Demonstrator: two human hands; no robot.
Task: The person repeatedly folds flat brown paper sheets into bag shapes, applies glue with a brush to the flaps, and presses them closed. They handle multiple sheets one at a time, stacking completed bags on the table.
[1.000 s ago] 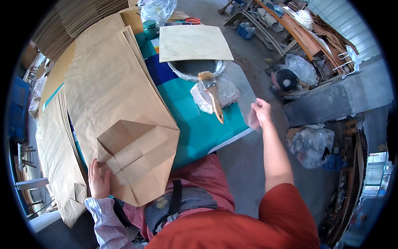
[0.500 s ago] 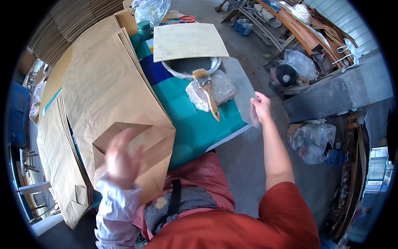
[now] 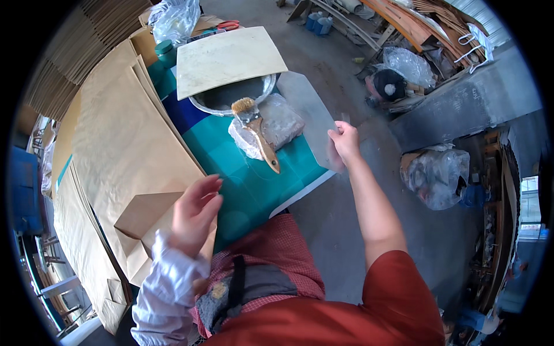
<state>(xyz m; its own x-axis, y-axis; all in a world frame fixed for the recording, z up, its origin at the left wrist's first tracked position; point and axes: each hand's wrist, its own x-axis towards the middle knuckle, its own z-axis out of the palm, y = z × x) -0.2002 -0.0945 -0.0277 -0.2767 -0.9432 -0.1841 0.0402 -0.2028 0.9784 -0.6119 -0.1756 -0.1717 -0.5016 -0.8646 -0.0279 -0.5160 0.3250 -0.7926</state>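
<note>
My right hand [image 3: 346, 140] pinches the edge of a thin, translucent plastic sheet [image 3: 306, 109] at the table's right side. My left hand [image 3: 199, 214], fingers loosely curled and apart, holds nothing above the folded bottom [image 3: 138, 213] of a brown kraft paper bag. That bag tops a stack of long brown paper bags [image 3: 121, 127] across the table's left half. Between my hands, a wooden-handled paintbrush [image 3: 265, 147] rests on a bundle wrapped in clear plastic [image 3: 281, 121]. Behind it stands a round basin [image 3: 231, 99], partly covered by a pale flat board [image 3: 228, 60].
A teal cover [image 3: 231, 187] shows on the table. At the back are a green jar [image 3: 165, 53], red-handled scissors [image 3: 228, 25] and a crumpled plastic bag [image 3: 179, 23]. To the right, a grey slab [image 3: 470, 95] and a plastic-wrapped bundle [image 3: 438, 176] stand beyond the floor.
My left hand has moved right and slightly up over the folded bag bottom. My right hand still grips the sheet. The whole view has shifted, so the table things appear further left.
</note>
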